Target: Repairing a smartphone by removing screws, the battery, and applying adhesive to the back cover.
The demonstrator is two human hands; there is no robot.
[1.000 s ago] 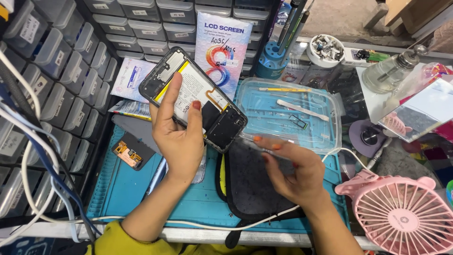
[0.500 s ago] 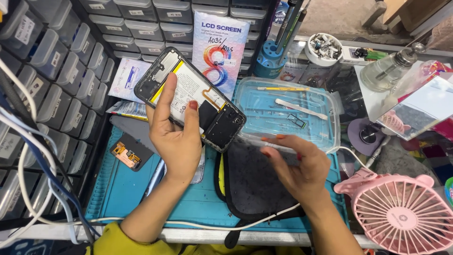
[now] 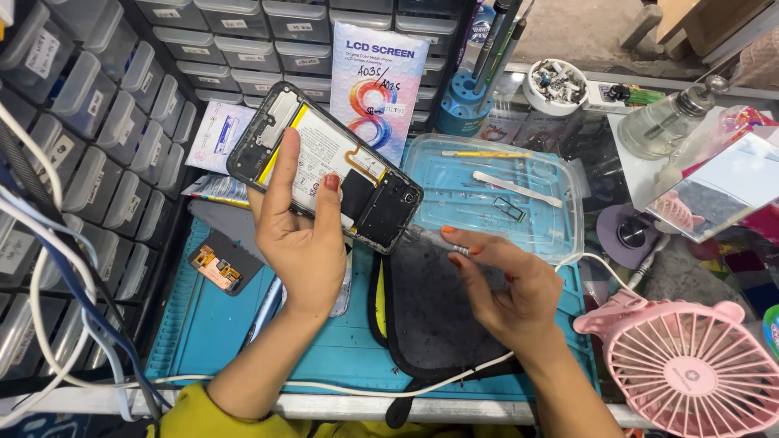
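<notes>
The opened phone (image 3: 324,166), its back cover off so that the pale battery, a yellow strip and dark boards show inside the black frame, is held tilted in the air above the far left part of the blue work mat (image 3: 203,341). The left hand (image 3: 302,235) is clamped on it from below, fingers spread up across the exposed back with the forefinger lying along the battery and the thumb pressed near the dark lower board. It looks light and stiff in the frame but fragile within: the thin cables and bare boards would not stand pressure, so the safe hold is likely the rim of the frame and the flat of the battery, not the connectors. The right hand (image 3: 507,284) hovers just beside the phone's lower corner, fingers drawn together and pinching a thin tool (image 3: 430,237), perhaps tweezers, whose tip points toward that corner; whether it touches cannot be told. Beneath the right hand lies a black phone cover (image 3: 426,316) on the mat, and a small dark part with copper contacts (image 3: 219,268) lies to the left. Beyond stands a clear plastic tray (image 3: 568,203) holding slim pry tools. A pink fan (image 3: 698,365) sits at the right, and walls of small drawers (image 3: 81,146) rise at the left.
</notes>
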